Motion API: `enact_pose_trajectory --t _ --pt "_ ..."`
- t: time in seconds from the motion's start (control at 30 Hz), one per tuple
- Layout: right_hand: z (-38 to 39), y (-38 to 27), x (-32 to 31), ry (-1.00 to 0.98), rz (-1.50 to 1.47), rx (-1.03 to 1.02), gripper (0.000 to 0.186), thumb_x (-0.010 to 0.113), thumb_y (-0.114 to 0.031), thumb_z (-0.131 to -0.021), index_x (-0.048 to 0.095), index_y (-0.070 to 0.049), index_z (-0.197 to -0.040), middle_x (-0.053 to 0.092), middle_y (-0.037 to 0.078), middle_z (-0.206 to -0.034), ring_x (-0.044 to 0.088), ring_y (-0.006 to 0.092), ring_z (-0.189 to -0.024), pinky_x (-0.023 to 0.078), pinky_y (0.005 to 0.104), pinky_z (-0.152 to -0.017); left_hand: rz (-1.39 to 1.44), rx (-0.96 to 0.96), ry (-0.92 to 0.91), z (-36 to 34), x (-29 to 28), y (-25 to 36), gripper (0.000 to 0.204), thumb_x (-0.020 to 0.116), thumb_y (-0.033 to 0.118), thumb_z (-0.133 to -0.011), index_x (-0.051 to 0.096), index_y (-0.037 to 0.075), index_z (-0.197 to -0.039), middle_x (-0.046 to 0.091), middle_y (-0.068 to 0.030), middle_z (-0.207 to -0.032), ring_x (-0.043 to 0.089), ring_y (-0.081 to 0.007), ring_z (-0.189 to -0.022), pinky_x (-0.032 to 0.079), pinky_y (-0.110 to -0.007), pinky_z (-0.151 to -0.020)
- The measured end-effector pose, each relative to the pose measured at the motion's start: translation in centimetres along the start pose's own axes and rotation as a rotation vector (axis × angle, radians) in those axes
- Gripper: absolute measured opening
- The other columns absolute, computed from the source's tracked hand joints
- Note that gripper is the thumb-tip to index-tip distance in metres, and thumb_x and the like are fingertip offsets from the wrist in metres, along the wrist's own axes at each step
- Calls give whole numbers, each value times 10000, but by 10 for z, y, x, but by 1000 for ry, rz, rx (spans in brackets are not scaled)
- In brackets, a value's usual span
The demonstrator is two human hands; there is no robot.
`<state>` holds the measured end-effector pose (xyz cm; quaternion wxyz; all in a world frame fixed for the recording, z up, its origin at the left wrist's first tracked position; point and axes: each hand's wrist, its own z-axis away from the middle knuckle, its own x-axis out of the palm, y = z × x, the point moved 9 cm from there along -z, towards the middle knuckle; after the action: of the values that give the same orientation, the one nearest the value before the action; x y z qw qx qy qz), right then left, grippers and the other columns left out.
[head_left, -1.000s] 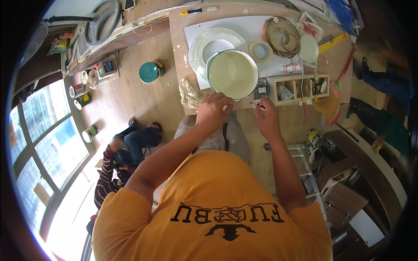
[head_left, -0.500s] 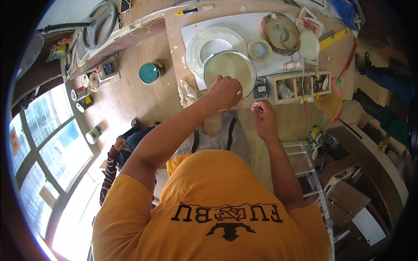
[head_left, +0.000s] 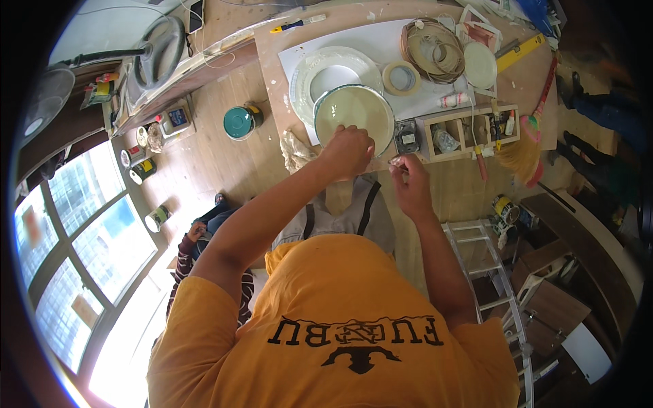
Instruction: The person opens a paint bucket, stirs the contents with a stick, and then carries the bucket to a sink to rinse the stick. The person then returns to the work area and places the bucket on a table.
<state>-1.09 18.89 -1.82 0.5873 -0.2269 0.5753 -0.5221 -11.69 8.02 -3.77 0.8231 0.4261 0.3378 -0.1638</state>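
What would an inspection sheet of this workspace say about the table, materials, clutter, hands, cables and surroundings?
Surface: paint-spotted tabletop, partly covered by a white sheet.
Job's things: bucket, pale inside, near the table's close edge.
Clutter: tape roll, brown coil, compartmented wooden box.
Hands: left hand over the bucket's near side; right hand beside it, grip unclear.
Cables: thin white cord looping at upper left.
Surroundings: teal-lidded can on the floor; ladder at right; person, partly hidden, at left.
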Motion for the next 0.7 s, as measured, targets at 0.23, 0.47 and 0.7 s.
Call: enact_pose_trajectory --t 0.23,0.47,0.7 --pt "-5 -17 -8 -25 68 -50 108 641 -26 -905 607 -9 -1006 624 133 -913 626 266 -779 499 370 -691 63 17 19 3 -1 -9 110 613 122 -883 721 97 -886 689 -90 -923 643 -277 -989 435 -422 -928" --pt "9 -11 -5 -18 35 -25 121 645 -27 -904 603 -2 -1015 633 133 -926 632 264 -779 508 361 -666 99 -14 -244 -8 0 -12 114 618 149 -857 713 99 -897 712 -58 -850 678 -261 -884 421 -406 -915" --pt "20 -5 -6 -6 33 7 130 644 -29 -909 603 -2 -1029 642 133 -962 641 261 -784 513 354 -621 -8 78 -297 -14 8 -3 128 599 194 -870 656 85 -902 672 -102 -945 640 -300 -988 413 -435 -920"
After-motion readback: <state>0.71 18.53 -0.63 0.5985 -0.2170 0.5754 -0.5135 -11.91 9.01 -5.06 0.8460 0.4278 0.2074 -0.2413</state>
